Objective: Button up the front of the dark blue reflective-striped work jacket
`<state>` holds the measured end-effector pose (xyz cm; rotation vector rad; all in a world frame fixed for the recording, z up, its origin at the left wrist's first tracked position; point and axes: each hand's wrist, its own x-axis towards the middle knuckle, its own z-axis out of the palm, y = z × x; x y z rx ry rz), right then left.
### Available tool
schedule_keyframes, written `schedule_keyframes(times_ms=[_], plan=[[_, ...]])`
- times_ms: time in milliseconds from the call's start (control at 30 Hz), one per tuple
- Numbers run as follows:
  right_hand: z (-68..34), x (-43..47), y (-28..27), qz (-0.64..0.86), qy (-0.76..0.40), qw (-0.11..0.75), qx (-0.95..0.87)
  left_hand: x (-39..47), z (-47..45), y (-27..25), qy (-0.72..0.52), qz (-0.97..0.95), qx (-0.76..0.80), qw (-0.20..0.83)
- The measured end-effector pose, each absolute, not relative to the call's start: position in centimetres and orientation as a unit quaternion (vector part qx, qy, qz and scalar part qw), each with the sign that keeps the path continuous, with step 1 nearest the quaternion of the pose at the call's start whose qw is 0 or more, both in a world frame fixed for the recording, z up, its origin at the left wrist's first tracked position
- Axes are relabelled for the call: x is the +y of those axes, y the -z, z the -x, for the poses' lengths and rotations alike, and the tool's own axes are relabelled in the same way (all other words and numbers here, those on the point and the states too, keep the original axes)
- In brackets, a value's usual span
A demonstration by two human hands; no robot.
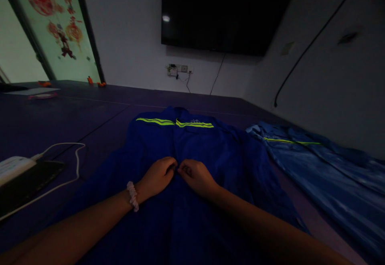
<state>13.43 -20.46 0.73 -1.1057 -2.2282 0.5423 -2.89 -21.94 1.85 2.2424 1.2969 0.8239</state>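
While the room lies in dim light, I see two bare hands meeting over a dark-blue jacket (207,148) at the middle of the frame. The jacket is spread front side up on a purple counter (99,126), its collar pointing away from the person, a yellow-green stripe across each side of the chest. The left hand (161,173), with a pale scrunchie (132,196) round its wrist, has its fingers curled and thumb and forefinger pinched together at the jacket's front edge. The right hand (198,176) mirrors it from the other side, fingers bent in, thumb and forefinger closed on the same front edge. The fingertips of both nearly meet; whether a button or only cloth sits between them I cannot tell from here.

At the right of the frame lies a lighter blue garment (319,168), also striped, beside the jacket's sleeve. At the lower left a white cable (78,160) loops out from a white device (16,168), which rests on a dark flat object (36,183). A big black screen (225,12) hangs at the top of the frame, above a wall socket (183,69).
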Motion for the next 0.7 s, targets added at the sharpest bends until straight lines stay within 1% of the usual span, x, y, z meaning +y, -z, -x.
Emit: schedule_keyframes(times_ms=[700], plan=[[-13.41,-20.28,-0.45,0.418,-0.207,0.297,-0.833,-21.87,2.82,-1.52,-0.308,-0.789,0.477,0.236]])
